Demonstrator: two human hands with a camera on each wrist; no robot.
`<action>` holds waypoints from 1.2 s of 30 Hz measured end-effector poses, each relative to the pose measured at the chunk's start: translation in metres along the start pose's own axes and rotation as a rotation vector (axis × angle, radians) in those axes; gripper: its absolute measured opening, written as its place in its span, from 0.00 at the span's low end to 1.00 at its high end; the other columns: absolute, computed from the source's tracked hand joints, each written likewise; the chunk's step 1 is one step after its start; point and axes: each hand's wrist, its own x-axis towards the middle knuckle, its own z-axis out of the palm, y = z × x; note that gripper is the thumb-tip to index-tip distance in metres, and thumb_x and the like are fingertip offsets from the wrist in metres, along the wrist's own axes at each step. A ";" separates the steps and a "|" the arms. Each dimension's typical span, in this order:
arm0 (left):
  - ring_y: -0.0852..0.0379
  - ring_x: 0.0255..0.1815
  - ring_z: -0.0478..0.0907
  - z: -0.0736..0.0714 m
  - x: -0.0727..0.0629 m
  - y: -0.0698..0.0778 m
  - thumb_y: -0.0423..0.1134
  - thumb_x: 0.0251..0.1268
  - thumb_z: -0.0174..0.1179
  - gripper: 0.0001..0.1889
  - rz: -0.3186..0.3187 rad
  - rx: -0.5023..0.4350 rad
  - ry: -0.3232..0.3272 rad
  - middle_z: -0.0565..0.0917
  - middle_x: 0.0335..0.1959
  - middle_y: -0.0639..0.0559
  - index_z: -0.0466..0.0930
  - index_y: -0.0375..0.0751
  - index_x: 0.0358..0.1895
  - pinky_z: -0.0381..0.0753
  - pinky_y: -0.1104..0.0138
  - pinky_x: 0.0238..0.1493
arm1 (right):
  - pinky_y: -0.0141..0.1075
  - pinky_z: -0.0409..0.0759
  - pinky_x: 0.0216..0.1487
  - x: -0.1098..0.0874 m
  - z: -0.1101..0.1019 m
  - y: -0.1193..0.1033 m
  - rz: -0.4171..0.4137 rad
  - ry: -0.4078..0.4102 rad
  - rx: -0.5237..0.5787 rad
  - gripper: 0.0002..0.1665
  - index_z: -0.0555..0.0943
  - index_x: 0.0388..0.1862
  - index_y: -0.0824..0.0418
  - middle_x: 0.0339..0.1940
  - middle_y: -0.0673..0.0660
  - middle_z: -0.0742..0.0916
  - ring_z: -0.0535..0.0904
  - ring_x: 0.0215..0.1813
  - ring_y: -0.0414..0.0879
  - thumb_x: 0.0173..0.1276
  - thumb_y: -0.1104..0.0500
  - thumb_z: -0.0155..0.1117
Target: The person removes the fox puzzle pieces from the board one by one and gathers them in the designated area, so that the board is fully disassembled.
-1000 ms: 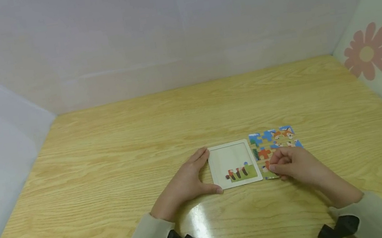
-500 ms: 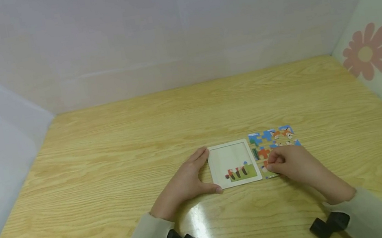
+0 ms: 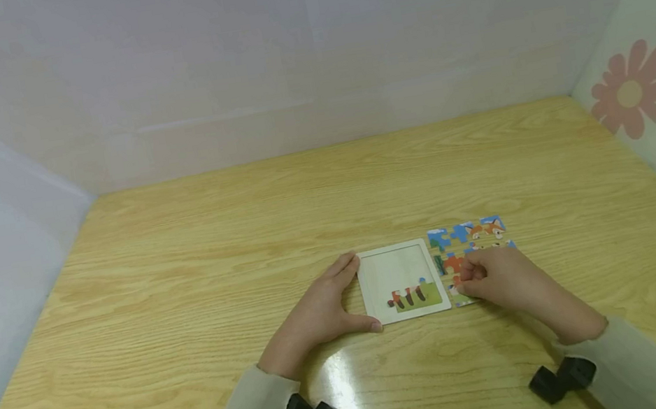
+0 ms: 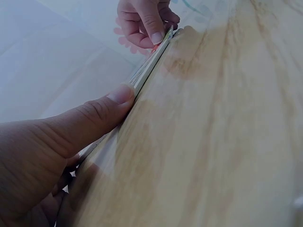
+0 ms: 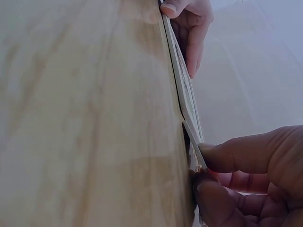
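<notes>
A square pale wooden puzzle tray (image 3: 394, 265) lies flat on the table. Joined jigsaw pieces (image 3: 419, 295) with dark stripes and green fill its lower right part. My left hand (image 3: 321, 311) grips the tray's left side, thumb at the near corner and fingers at the far corner. Just right of the tray, my right hand (image 3: 504, 277) pinches a green and orange puzzle piece (image 3: 458, 298) between thumb and finger. In the right wrist view that piece (image 5: 193, 141) is tilted, one edge right by the tray's edge. The right hand hides part of the loose pieces.
Several loose puzzle pieces (image 3: 439, 239), blue, orange and green, lie in rows right of the tray, some with a fox face (image 3: 493, 228). The wooden table (image 3: 214, 250) reaches back to a pale wall (image 3: 306, 59). A flower-patterned wall (image 3: 629, 92) stands at the right.
My right hand has shifted slightly to the left with the puzzle piece, closer to the tray. The left hand and the tray stay in place.
</notes>
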 end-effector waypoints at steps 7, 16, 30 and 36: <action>0.52 0.74 0.46 -0.001 0.000 0.000 0.58 0.38 0.72 0.57 0.000 -0.003 -0.006 0.50 0.74 0.50 0.51 0.38 0.72 0.54 0.57 0.70 | 0.32 0.64 0.23 0.002 -0.002 0.003 -0.015 0.004 0.000 0.13 0.74 0.21 0.56 0.14 0.47 0.72 0.65 0.20 0.41 0.57 0.55 0.68; 0.52 0.74 0.46 -0.002 0.000 0.000 0.58 0.39 0.72 0.57 -0.003 0.000 -0.008 0.50 0.75 0.50 0.50 0.38 0.72 0.54 0.57 0.70 | 0.31 0.64 0.21 0.003 -0.003 0.004 -0.013 -0.022 0.050 0.12 0.74 0.22 0.56 0.12 0.46 0.71 0.65 0.19 0.40 0.58 0.56 0.67; 0.52 0.74 0.46 -0.002 -0.001 0.001 0.58 0.39 0.72 0.57 -0.007 -0.014 -0.011 0.49 0.75 0.50 0.50 0.39 0.72 0.54 0.57 0.70 | 0.30 0.63 0.21 0.003 -0.001 0.006 -0.050 0.014 0.024 0.10 0.75 0.23 0.56 0.15 0.46 0.73 0.65 0.20 0.39 0.61 0.56 0.65; 0.52 0.74 0.46 -0.002 -0.001 0.002 0.58 0.39 0.72 0.57 -0.007 -0.014 -0.011 0.49 0.75 0.50 0.50 0.39 0.72 0.53 0.57 0.70 | 0.28 0.66 0.23 0.004 0.003 0.005 -0.101 0.104 0.073 0.06 0.80 0.27 0.55 0.18 0.45 0.77 0.67 0.21 0.36 0.61 0.57 0.65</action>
